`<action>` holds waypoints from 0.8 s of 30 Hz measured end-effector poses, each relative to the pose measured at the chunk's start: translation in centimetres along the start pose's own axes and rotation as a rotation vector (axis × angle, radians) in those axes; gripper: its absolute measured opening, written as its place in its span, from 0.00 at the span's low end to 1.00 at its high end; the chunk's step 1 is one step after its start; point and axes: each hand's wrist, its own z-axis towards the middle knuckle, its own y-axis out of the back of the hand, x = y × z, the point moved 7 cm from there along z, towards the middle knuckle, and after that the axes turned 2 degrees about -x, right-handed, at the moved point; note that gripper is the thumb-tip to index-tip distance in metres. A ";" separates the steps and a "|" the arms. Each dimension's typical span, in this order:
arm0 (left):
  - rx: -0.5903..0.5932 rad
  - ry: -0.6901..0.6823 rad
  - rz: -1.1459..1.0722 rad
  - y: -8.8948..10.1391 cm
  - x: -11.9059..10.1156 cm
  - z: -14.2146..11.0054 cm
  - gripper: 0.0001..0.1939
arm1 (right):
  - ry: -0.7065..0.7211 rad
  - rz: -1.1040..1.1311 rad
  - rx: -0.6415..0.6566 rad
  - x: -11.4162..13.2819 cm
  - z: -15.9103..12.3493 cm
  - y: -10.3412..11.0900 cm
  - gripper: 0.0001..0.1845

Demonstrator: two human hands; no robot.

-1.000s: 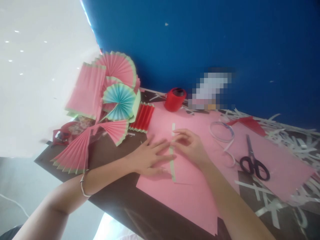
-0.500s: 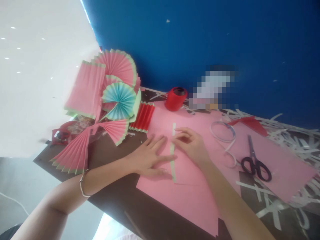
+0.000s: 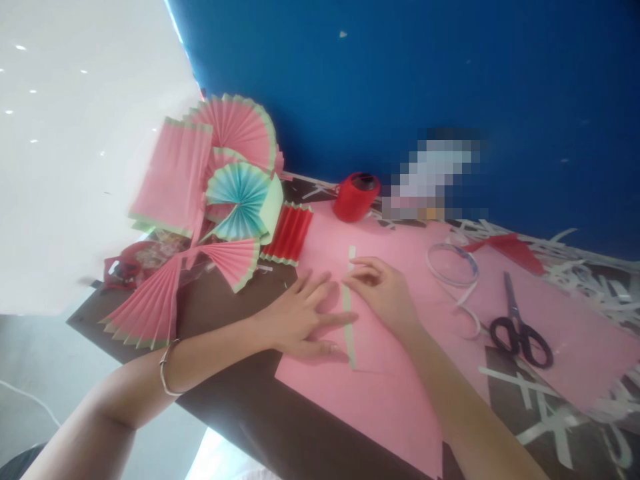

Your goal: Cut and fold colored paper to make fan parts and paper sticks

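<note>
On the pink sheet (image 3: 375, 400) atop the bench (image 3: 235, 407) lies a pale-green strip (image 3: 349, 301), left hand (image 3: 295, 321) splayed open, one finger across it, right hand (image 3: 384, 292) curled at its edge, grip indeterminable.

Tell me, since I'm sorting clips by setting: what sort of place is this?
Probably a papercraft work table, though whether in a home or a workshop I can't tell. What suggests it: the pleated fans, the scissors and the heap of paper strips.
</note>
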 end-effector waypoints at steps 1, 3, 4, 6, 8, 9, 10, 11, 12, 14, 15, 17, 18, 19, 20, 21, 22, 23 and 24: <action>-0.002 -0.001 0.000 0.0 0.0 0.0 0.32 | -0.002 -0.009 -0.001 0.0 0.0 0.0 0.14; -0.002 -0.004 0.000 0.0 0.0 0.0 0.32 | -0.002 -0.027 0.000 -0.1 0.0 0.0 0.14; -0.001 -0.005 0.002 0.0 0.0 0.0 0.32 | 0.000 -0.034 0.000 -0.2 0.0 -0.1 0.14; 0.005 -0.011 0.008 0.0 -0.1 0.0 0.31 | 0.004 -0.040 0.000 -0.2 0.1 -0.1 0.14; 0.013 -0.021 0.016 -0.1 -0.1 0.1 0.31 | 0.006 -0.046 -0.002 -0.2 0.1 -0.1 0.14; 0.019 -0.028 0.019 -0.1 -0.1 0.1 0.31 | 0.004 -0.051 -0.004 -0.2 0.1 -0.2 0.14; 0.024 -0.034 0.021 -0.1 -0.2 0.1 0.31 | 0.000 -0.057 -0.006 -0.3 0.1 -0.1 0.14; 0.030 -0.039 0.021 -0.1 -0.2 0.1 0.31 | -0.003 -0.065 -0.009 -0.3 0.0 -0.1 0.14; 0.036 -0.044 0.021 -0.2 -0.2 0.1 0.31 | -0.006 -0.073 -0.011 -0.3 0.0 -0.1 0.14; 0.045 -0.050 0.019 -0.2 -0.3 0.1 0.30 | -0.004 -0.096 -0.012 -0.4 0.0 -0.1 0.15; 0.045 -0.052 0.019 -0.2 -0.3 0.1 0.30 | 0.000 -0.113 -0.013 -0.5 0.0 -0.1 0.15; 0.039 -0.051 0.021 -0.1 -0.3 0.1 0.31 | 0.006 -0.145 -0.012 -0.6 0.0 -0.2 0.16; 0.037 -0.050 0.021 -0.1 -0.3 0.1 0.31 | 0.007 -0.157 -0.013 -0.7 0.0 -0.2 0.17; 0.036 -0.049 0.022 -0.1 -0.3 0.1 0.31 | 0.009 -0.165 -0.016 -0.8 0.0 -0.2 0.18; 0.036 -0.049 0.021 -0.1 -0.3 0.1 0.31 | 0.013 -0.170 -0.022 -0.9 0.0 -0.1 0.19; 0.038 -0.048 0.021 -0.2 -0.3 0.1 0.31 | 0.023 -0.177 -0.029 -0.9 0.0 -0.1 0.21; 0.038 -0.048 0.021 -0.2 -0.2 0.1 0.31 | 0.034 -0.192 -0.039 -0.9 0.0 0.0 0.22; 0.040 -0.050 0.021 -0.2 -0.2 0.0 0.31 | 0.046 -0.216 -0.048 -0.9 0.1 0.1 0.22; 0.039 -0.051 0.022 -0.2 -0.2 0.0 0.31 | 0.054 -0.245 -0.054 -0.9 0.1 0.2 0.22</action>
